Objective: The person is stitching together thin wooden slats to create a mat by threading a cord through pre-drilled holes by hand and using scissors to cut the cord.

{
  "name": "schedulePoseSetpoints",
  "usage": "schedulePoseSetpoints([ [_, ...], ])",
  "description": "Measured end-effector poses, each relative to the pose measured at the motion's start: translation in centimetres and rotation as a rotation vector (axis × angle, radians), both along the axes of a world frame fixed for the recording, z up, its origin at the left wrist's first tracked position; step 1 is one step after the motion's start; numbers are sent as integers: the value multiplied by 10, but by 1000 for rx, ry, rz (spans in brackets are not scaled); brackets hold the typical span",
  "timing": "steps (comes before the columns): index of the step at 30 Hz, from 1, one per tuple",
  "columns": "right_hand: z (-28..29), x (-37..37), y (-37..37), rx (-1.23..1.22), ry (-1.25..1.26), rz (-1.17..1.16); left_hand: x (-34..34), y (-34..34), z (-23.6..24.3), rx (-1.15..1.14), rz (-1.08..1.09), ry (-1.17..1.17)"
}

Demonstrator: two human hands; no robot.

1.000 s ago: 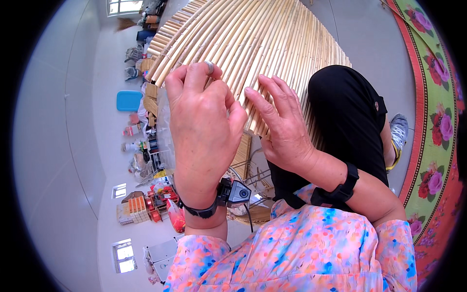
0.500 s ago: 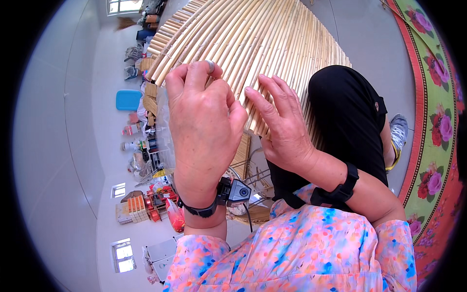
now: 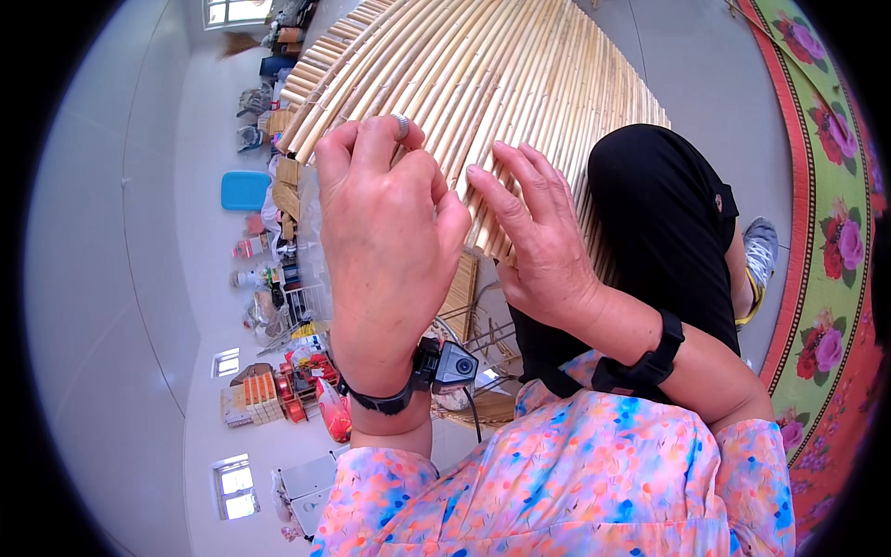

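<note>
A mat of pale round reed sticks (image 3: 520,74), laid side by side with thin stitched lines across them, fills the upper middle. My left hand (image 3: 390,232) is over its near left part, fingers curled and pressed together, a metal ring on one; what they grip is hidden. My right hand (image 3: 538,232) lies just right of it, fingers stretched out and resting on the sticks. A small camera on a black strap (image 3: 455,367) is on my left wrist, and another black strap (image 3: 664,353) is round my right forearm.
My black-trousered knee (image 3: 650,186) and sneaker (image 3: 759,255) are right of the mat, beside a floral cloth (image 3: 831,241) on the tiled floor (image 3: 696,65). Along the pale wall (image 3: 139,232) at left are heaped household items, a blue lid (image 3: 244,190) and red bags (image 3: 334,408).
</note>
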State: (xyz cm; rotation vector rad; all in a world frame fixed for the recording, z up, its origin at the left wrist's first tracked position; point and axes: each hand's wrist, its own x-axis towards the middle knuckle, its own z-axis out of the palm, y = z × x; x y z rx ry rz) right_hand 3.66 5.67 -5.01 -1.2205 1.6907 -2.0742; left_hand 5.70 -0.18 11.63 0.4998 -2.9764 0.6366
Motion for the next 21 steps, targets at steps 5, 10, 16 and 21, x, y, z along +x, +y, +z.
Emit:
schedulePoseSetpoints([
  [5, 0, -1, 0, 4, 4, 5, -1, -1, 0, -10, -3, -4],
  [10, 0, 0, 0, 8, 0, 10, -1, -1, -1, -28, -6, -7],
  [16, 0, -2, 1, 0, -4, 7, -2, 0, -2, -21, 5, -5],
  [21, -1, -5, 2, -3, 18, 17, 4, -1, 3, 97, -25, 81],
])
